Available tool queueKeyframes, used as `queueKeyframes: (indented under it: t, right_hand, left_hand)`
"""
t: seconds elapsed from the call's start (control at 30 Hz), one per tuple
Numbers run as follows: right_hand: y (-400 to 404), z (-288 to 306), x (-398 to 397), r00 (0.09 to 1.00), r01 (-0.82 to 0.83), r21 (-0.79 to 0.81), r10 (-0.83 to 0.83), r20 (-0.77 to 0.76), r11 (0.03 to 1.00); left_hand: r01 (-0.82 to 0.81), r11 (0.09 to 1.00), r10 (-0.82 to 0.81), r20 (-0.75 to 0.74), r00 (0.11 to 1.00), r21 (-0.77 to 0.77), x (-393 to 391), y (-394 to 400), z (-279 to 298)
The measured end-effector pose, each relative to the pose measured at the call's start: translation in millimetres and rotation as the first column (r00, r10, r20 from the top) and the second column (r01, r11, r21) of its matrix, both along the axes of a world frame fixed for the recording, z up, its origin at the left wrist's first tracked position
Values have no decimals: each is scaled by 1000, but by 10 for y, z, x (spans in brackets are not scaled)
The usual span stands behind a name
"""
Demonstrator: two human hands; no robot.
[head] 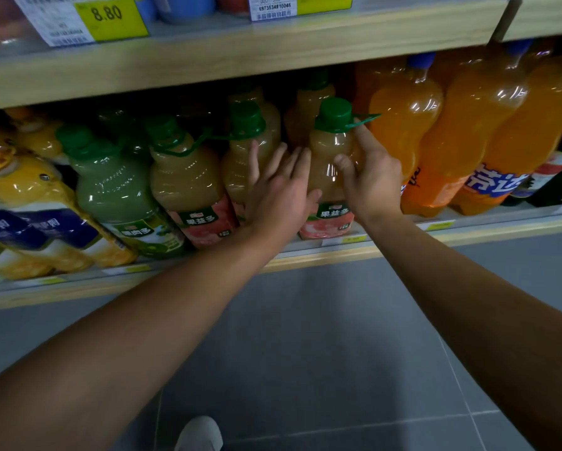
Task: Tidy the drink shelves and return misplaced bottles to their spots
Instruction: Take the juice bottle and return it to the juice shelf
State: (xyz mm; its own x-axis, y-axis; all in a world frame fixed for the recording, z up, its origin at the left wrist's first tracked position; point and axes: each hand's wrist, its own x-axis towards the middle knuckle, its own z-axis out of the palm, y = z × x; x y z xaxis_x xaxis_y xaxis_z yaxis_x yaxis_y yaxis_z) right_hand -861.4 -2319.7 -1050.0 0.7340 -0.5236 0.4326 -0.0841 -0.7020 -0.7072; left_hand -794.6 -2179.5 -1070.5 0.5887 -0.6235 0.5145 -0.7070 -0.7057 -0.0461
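Note:
A peach juice bottle (330,148) with a green cap and pink label stands at the front of the lower shelf (305,258). My right hand (370,177) grips its right side, thumb across the front and index finger up by the cap's green handle. My left hand (279,187) lies with fingers spread against its left side, also covering part of the neighbouring peach bottle (240,157). Another peach bottle (188,187) and a green juice bottle (117,193) stand further left.
Large orange soda bottles (468,131) fill the shelf right of the held bottle. Yellow-orange juice bottles (23,196) stand at the far left. An upper shelf board (240,56) with price tags hangs close above the caps. Grey floor tiles and my shoe (200,434) lie below.

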Motion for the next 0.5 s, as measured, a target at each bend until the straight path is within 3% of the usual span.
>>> queueKeyframes:
  t: [0.33,0.5]
  right_hand:
    - [-262,-117,-247,982,-140,11,140,-127,990]
    - [-157,-291,-278,987,-80,-77,68,-146,994]
  left_hand:
    - [1,1000,-2,18,1000,22,9,9,-3]
    - [4,1000,-4,32,999,6,10,24,-8]
